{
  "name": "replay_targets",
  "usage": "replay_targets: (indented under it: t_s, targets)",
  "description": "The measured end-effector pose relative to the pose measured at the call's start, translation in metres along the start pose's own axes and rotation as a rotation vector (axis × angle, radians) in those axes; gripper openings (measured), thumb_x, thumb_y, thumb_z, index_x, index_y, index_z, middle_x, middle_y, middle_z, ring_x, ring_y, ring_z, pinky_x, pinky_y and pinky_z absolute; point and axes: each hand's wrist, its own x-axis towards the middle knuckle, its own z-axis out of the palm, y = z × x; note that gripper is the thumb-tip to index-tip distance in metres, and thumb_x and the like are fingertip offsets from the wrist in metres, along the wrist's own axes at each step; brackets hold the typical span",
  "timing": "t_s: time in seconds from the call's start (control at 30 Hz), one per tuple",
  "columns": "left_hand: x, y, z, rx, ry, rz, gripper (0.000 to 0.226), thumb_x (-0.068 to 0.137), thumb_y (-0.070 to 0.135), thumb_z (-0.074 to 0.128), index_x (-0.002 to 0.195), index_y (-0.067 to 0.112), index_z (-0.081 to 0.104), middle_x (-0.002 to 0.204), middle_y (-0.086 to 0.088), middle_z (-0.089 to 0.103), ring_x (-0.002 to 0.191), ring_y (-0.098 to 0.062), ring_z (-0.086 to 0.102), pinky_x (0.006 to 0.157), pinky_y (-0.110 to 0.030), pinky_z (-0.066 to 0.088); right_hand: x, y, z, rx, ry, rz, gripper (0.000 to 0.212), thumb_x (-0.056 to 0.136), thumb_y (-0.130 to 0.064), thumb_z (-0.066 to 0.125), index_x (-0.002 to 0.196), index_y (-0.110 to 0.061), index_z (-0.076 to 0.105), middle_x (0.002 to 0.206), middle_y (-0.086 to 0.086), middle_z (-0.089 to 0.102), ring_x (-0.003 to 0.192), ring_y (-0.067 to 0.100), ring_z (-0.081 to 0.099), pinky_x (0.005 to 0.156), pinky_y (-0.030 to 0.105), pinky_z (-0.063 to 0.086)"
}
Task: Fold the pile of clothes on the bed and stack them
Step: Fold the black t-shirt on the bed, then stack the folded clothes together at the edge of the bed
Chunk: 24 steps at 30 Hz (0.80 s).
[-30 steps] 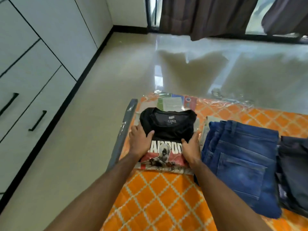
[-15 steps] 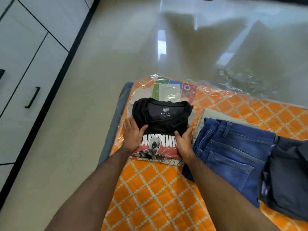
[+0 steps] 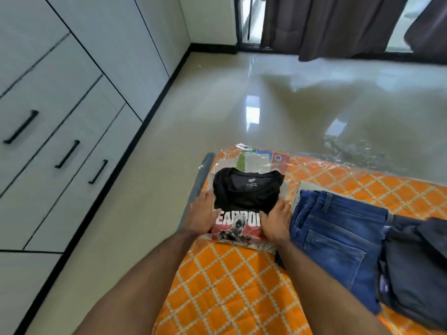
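Observation:
A folded black T-shirt (image 3: 246,192) with a red and white print lies at the far left corner of the orange patterned bed (image 3: 217,286). My left hand (image 3: 202,213) lies flat against its left side and my right hand (image 3: 275,221) presses its right side, fingers spread on both. To the right lie folded blue jeans (image 3: 338,238), with a light garment's edge (image 3: 296,192) showing under them. A dark grey garment (image 3: 416,267) sits further right, partly cut off by the frame.
Clear plastic wrap (image 3: 256,160) with a coloured label covers the bed's far end. A white wardrobe with black handles (image 3: 67,153) stands on the left. Glossy tiled floor (image 3: 266,97) stretches beyond the bed to dark curtains (image 3: 338,25).
Both hands have stayed at the sides of the black T-shirt, shifting slightly outward along its edges. The camera tipped down, then back up toward the room.

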Motion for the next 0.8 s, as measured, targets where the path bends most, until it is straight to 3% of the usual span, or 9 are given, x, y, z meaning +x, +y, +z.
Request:
replay_targets:
  t_s: [0.07,0.13,0.23,0.33,0.4,0.47,0.53,0.67,0.8]
  targets:
    - [-0.019,-0.011,-0.024,0.145,0.110,0.088,0.072,0.100,0.054,0.043,0.156,0.011,0.029,0.153,-0.010,0.043,0.130,-0.033,0.051,0.100,-0.048,0.044,-0.023,-0.012,-0.010,-0.320,0.038,-0.157,0.092,0.099,-0.048,0.056,0.162,-0.013,-0.001,0.167,0.018,0.004,0.155,0.036,0.009,0.125,0.046,0.011]
    - [-0.033,-0.034,-0.047,0.257,0.130,0.202,0.078,0.097,0.060,0.032,0.155,0.008,0.032,0.149,-0.015,0.048,0.125,-0.037,0.056,0.096,-0.053,0.048,-0.046,-0.041,-0.020,-0.449,0.036,-0.273,0.094,0.098,-0.058,0.050,0.162,-0.016,-0.005,0.170,0.013,-0.003,0.156,0.033,0.002,0.127,0.046,0.007]
    - [-0.049,-0.065,-0.093,0.302,0.188,0.286,0.074,0.096,0.057,0.034,0.150,0.007,0.041,0.146,-0.017,0.054,0.126,-0.037,0.059,0.096,-0.057,0.052,-0.078,-0.097,-0.025,-0.593,0.134,-0.412,0.093,0.097,-0.068,0.039,0.163,-0.014,0.001,0.170,0.013,0.005,0.156,0.032,0.010,0.127,0.048,0.013]
    - [-0.081,-0.137,-0.149,0.266,0.221,0.344,0.076,0.094,0.058,0.033,0.151,0.009,0.044,0.153,-0.015,0.047,0.136,-0.035,0.051,0.106,-0.058,0.044,-0.132,-0.178,0.001,-0.682,0.148,-0.477,0.097,0.093,-0.076,0.020,0.163,-0.010,0.008,0.169,0.013,0.013,0.155,0.032,0.015,0.127,0.048,0.012]
    - [-0.094,-0.184,-0.188,0.238,0.281,0.338,0.078,0.096,0.058,0.032,0.156,0.008,0.036,0.162,-0.015,0.033,0.146,-0.034,0.038,0.115,-0.057,0.035,-0.161,-0.232,0.020,-0.686,0.161,-0.503,0.099,0.090,-0.078,0.012,0.163,-0.011,0.003,0.171,0.010,0.003,0.157,0.029,0.007,0.127,0.047,0.004]
    - [-0.100,-0.223,-0.229,0.244,0.315,0.315,0.079,0.102,0.058,0.029,0.162,0.010,0.011,0.169,-0.014,0.008,0.155,-0.031,0.013,0.123,-0.055,0.015,-0.176,-0.288,0.032,-0.704,0.195,-0.534,0.100,0.089,-0.080,0.005,0.163,-0.013,-0.004,0.171,0.007,-0.007,0.158,0.027,-0.002,0.128,0.047,-0.001]
    - [-0.110,-0.276,-0.277,0.235,0.336,0.249,0.081,0.102,0.059,0.024,0.161,0.010,0.000,0.169,-0.012,-0.004,0.157,-0.029,0.002,0.124,-0.053,0.002,-0.201,-0.360,0.049,-0.699,0.200,-0.551,0.100,0.088,-0.081,0.004,0.163,-0.015,-0.008,0.170,0.005,-0.011,0.158,0.025,-0.007,0.126,0.044,-0.007]
    - [-0.132,-0.340,-0.345,0.240,0.307,0.141,0.080,0.102,0.060,0.019,0.162,0.010,0.002,0.170,-0.012,-0.002,0.157,-0.028,0.002,0.125,-0.053,0.001,-0.232,-0.456,0.067,-0.668,0.189,-0.582,0.101,0.086,-0.079,0.003,0.162,-0.015,-0.009,0.171,0.006,-0.008,0.158,0.024,-0.005,0.126,0.043,-0.007]
    - [-0.148,-0.399,-0.388,0.226,0.301,0.059,0.076,0.102,0.057,0.023,0.160,0.007,0.021,0.167,-0.014,0.017,0.155,-0.030,0.017,0.123,-0.056,0.013,-0.242,-0.528,0.098,-0.675,0.150,-0.688,0.094,0.093,-0.075,0.015,0.163,-0.015,-0.005,0.171,0.006,-0.005,0.158,0.024,-0.002,0.126,0.043,-0.005]
